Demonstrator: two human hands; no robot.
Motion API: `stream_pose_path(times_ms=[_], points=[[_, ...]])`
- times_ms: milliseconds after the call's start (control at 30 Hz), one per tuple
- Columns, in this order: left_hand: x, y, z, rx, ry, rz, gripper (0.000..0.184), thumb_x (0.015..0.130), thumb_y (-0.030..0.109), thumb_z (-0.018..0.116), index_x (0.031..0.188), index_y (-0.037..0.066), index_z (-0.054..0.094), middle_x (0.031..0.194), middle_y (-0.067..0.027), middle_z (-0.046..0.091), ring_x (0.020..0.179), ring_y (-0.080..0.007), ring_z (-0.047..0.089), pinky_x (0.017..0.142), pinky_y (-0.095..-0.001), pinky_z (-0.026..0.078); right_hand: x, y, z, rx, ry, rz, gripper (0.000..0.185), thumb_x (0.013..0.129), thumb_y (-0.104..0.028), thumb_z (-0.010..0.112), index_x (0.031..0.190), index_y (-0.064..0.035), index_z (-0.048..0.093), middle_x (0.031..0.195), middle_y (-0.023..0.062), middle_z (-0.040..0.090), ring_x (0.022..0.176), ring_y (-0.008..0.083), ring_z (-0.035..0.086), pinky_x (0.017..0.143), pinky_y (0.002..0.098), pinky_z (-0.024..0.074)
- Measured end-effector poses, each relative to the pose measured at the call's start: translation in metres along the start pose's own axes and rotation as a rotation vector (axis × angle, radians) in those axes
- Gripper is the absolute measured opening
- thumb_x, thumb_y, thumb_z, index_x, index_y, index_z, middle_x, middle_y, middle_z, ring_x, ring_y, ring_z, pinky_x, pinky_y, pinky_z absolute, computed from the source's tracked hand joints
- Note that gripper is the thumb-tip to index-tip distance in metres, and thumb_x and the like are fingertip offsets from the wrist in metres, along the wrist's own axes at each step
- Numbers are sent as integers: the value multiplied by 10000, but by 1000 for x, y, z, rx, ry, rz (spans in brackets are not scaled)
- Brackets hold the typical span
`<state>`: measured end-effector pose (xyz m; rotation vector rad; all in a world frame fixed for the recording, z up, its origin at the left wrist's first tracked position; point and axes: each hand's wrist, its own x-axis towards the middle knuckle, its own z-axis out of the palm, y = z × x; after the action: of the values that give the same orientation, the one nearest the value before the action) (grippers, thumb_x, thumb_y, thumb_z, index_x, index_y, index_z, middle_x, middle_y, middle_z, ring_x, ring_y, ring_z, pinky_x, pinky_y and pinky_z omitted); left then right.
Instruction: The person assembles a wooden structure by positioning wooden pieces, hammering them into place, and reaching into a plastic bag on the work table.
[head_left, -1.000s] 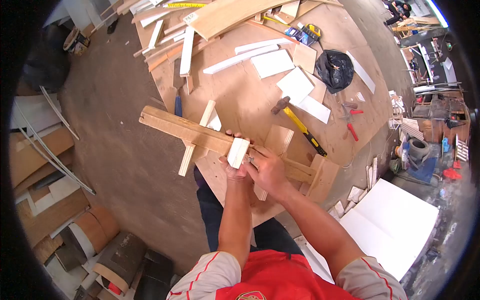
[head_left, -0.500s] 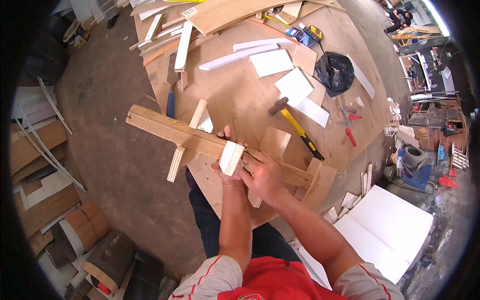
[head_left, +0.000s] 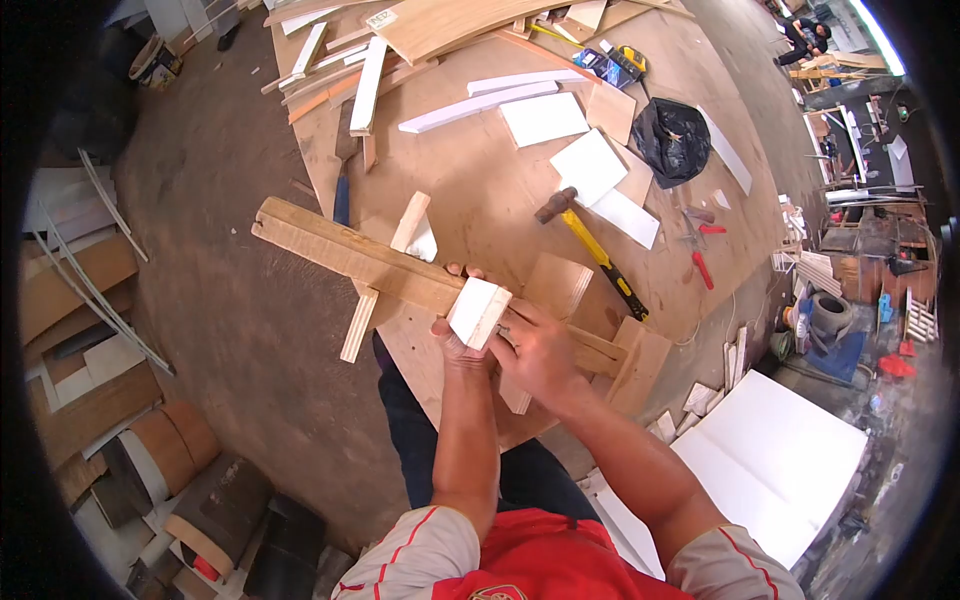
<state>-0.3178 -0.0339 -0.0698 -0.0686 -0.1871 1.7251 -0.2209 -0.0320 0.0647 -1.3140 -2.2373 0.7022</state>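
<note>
My left hand (head_left: pixel 462 338) is wrapped from below round a wooden beam (head_left: pixel 350 255) and the white-faced block (head_left: pixel 478 312) at its right end. Fingertips of that hand show above the beam. Beside the block's right side, my right hand (head_left: pixel 537 350) has its fingers bent and pressed together; whatever is between them is too small to make out. A thin wooden strip (head_left: pixel 359 325) crosses under the beam. Right of my hands lies a wooden piece (head_left: pixel 598 352) joined to a board (head_left: pixel 640 368). A hammer (head_left: pixel 595 255) with a yellow and black handle lies beyond them.
On the plywood table (head_left: pixel 470 190) are white panels (head_left: pixel 545 118), a black bag (head_left: pixel 670 142), red-handled pliers (head_left: pixel 702 262), a tape measure (head_left: pixel 630 60), a blue-handled tool (head_left: pixel 342 200) and stacked wood strips. White sheets (head_left: pixel 780 455) lean at the lower right. Another person (head_left: pixel 803 40) is far back.
The beam and block first moved left and towards me, then the block shifted slightly right and turned, showing more of its white face. Both hands stay close around it.
</note>
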Motion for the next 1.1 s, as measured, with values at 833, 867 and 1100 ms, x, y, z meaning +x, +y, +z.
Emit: stream_pose_path(times_ms=[833, 867, 1100], points=[[56, 1, 323, 1176, -113, -28, 842, 663, 165, 922, 1381, 97, 487, 1342, -99, 533, 1249, -252, 573, 1083, -426, 500, 45, -90, -122, 1185, 248, 5, 213, 928, -83, 763, 1092, 51, 740, 924, 101, 776, 806, 109, 707, 684, 277, 559], [57, -2, 323, 1220, -159, -53, 857, 677, 184, 917, 1399, 104, 461, 1360, -94, 508, 1278, -254, 548, 1102, -435, 480, 45, -84, -119, 1265, 258, 0, 220, 932, -81, 761, 1082, 78, 735, 903, 71, 765, 797, 81, 680, 665, 259, 548], [51, -32, 324, 1341, -148, -31, 816, 720, 231, 921, 1373, 74, 458, 1335, -112, 538, 1247, -254, 577, 1074, -423, 508, 34, -59, -143, 1264, 189, -9, 221, 911, -83, 776, 1082, 52, 742, 889, 64, 757, 767, 55, 666, 654, 248, 539]])
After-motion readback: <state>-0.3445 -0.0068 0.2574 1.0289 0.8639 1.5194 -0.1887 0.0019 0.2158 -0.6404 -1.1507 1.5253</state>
